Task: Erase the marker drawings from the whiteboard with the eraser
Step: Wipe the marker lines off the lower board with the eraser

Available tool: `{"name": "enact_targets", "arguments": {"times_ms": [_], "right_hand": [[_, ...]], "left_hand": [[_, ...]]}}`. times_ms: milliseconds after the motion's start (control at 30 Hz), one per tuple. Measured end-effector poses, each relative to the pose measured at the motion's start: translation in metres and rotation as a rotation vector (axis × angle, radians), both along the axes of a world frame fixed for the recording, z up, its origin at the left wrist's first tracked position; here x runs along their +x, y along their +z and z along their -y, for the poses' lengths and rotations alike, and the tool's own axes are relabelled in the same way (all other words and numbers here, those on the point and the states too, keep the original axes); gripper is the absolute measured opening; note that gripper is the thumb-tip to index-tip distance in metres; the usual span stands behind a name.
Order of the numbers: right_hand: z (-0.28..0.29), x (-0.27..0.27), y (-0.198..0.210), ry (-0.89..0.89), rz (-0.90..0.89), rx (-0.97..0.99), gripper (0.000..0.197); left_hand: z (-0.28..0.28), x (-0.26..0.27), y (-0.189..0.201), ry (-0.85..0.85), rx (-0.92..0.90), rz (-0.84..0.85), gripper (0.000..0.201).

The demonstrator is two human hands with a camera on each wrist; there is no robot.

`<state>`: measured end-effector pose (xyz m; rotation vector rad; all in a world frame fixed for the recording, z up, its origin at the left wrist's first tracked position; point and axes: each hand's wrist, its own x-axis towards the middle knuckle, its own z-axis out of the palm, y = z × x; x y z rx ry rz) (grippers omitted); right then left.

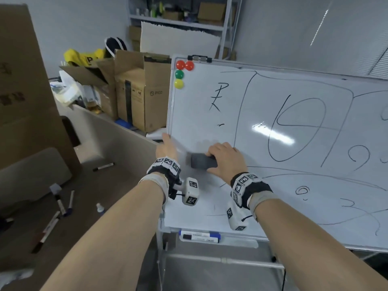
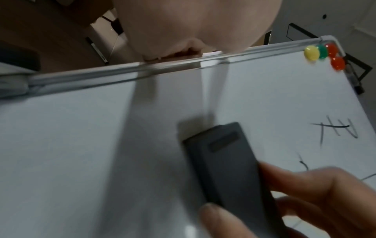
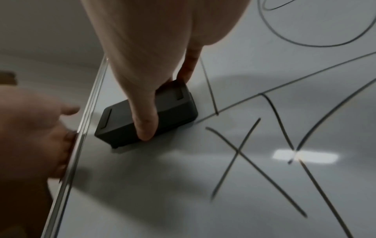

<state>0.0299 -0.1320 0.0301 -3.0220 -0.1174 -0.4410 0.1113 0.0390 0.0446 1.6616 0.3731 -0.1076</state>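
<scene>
The whiteboard (image 1: 195, 114) stands tilted on its stand and carries black marker drawings: a character (image 1: 217, 97), a big oval (image 1: 298, 129), long lines and small loops. My right hand (image 1: 225, 158) grips the dark grey eraser (image 1: 201, 162) and presses it flat on the board's lower left part. In the right wrist view the thumb and fingers clamp the eraser (image 3: 177, 109) beside a drawn line. My left hand (image 1: 168, 147) holds the board's left frame edge, its fingers wrapped behind it (image 3: 30, 128). The left wrist view shows the eraser (image 2: 227, 169) on bare board (image 2: 81, 128).
Red, green and yellow magnets (image 1: 182, 72) sit in the board's top left corner. Markers (image 1: 199, 236) lie in the tray under the board. More markers (image 1: 60, 204) are scattered on the brown surface at left. Cardboard boxes (image 1: 142, 91) and a shelf (image 1: 178, 17) stand behind.
</scene>
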Motion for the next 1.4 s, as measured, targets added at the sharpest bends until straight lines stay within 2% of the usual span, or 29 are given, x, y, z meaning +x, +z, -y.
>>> {"name": "enact_targets", "arguments": {"times_ms": [67, 200, 333, 500, 633, 767, 933, 1067, 1267, 1400], "right_hand": [[0.014, 0.005, 0.021, -0.091, 0.103, 0.048, 0.042], [0.047, 0.019, 0.065, -0.219, 0.229, 0.119, 0.046], [0.063, 0.039, 0.100, -0.207, 0.285, 0.110, 0.047], [0.076, 0.074, 0.152, -0.219, 0.440, 0.171, 0.047], [0.076, 0.098, 0.180, -0.150, 0.490, 0.107, 0.046], [0.074, 0.108, 0.171, -0.018, 0.499, 0.117, 0.045], [0.068, 0.095, 0.127, 0.172, 0.404, 0.018, 0.041], [0.076, 0.078, 0.106, 0.219, 0.394, 0.019, 0.039], [0.067, 0.063, 0.100, 0.245, 0.376, 0.046, 0.039], [0.067, 0.056, 0.103, 0.224, 0.306, -0.013, 0.041]], "left_hand": [[0.002, 0.006, 0.013, 0.014, 0.002, -0.003, 0.069], [0.003, 0.023, 0.046, -0.064, 0.055, 0.015, 0.071], [0.018, 0.043, 0.080, -0.071, 0.060, 0.087, 0.068], [0.034, 0.064, 0.120, 0.018, 0.090, 0.198, 0.059], [0.041, 0.086, 0.144, 0.039, 0.099, 0.215, 0.059], [0.045, 0.092, 0.141, 0.079, 0.103, 0.214, 0.057], [0.056, 0.101, 0.123, 0.169, 0.134, 0.270, 0.057], [0.063, 0.096, 0.123, 0.168, 0.118, 0.259, 0.057], [0.061, 0.087, 0.122, 0.242, 0.074, 0.292, 0.063], [0.059, 0.084, 0.119, 0.237, 0.042, 0.315, 0.068]]}}
